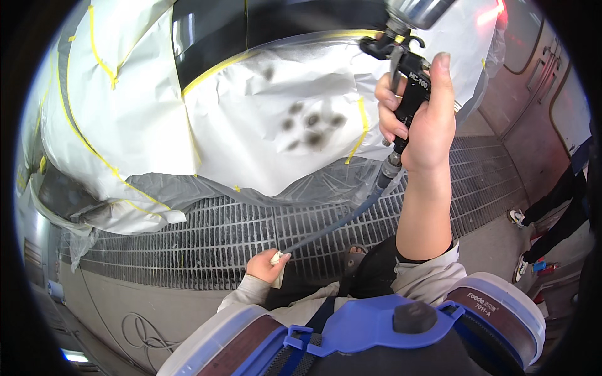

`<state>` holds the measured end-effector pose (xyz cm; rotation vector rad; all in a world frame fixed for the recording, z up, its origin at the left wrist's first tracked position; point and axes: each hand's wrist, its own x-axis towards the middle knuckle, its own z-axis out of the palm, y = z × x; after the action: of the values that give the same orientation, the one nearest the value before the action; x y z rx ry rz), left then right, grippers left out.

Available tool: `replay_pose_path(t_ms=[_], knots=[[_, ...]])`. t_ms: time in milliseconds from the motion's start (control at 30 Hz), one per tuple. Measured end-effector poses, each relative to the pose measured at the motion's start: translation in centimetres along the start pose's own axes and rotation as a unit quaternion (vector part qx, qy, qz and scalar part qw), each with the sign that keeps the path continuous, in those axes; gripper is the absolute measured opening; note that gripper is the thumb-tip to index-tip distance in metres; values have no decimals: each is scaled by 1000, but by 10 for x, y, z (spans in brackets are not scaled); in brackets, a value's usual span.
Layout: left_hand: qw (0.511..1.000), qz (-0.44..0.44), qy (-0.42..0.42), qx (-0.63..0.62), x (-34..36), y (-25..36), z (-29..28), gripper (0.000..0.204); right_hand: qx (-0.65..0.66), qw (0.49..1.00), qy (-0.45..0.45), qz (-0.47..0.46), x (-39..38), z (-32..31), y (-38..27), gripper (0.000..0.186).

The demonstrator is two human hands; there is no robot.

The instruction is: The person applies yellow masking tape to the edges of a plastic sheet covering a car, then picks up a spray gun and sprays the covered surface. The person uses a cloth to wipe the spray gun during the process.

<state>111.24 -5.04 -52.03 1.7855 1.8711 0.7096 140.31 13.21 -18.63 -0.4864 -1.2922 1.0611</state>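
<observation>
My right hand (431, 128) is closed around the black handle of a paint spray gun (414, 78), its thumb pointing up along the grip. The gun's metal cup (421, 11) is cut off by the top of the view. A blue-grey air hose (351, 216) runs from the gun's base down to my left hand (264, 268). My left hand is closed on the hose with a whitish cloth or paper (276, 279) in its fingers. Ahead lies a black glossy panel (216, 47), framed by white masking paper (244, 147) and yellow tape (216, 70). Dark spray spots (311, 122) mark the paper.
Clear plastic sheeting (301, 200) hangs below the paper over a metal floor grating (207, 241). A coiled hose (144, 335) lies at the lower left. Another person's legs (552, 216) stand at the right by metal doors (508, 103). A blue respirator (370, 323) fills the bottom.
</observation>
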Motion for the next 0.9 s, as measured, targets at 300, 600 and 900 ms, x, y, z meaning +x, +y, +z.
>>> replay_pose_path(t_ms=[300,600,900], knots=[[1000,9,8,-15,8,11,-2,46,-31,990,126,-52,12,-14,-5,70],[997,40,5,72,36,-41,20,52,0,998,-27,60,-33,-35,41,81],[986,158,-53,24,75,15,44,21,16,973,21,231,-95,-42,159,53]])
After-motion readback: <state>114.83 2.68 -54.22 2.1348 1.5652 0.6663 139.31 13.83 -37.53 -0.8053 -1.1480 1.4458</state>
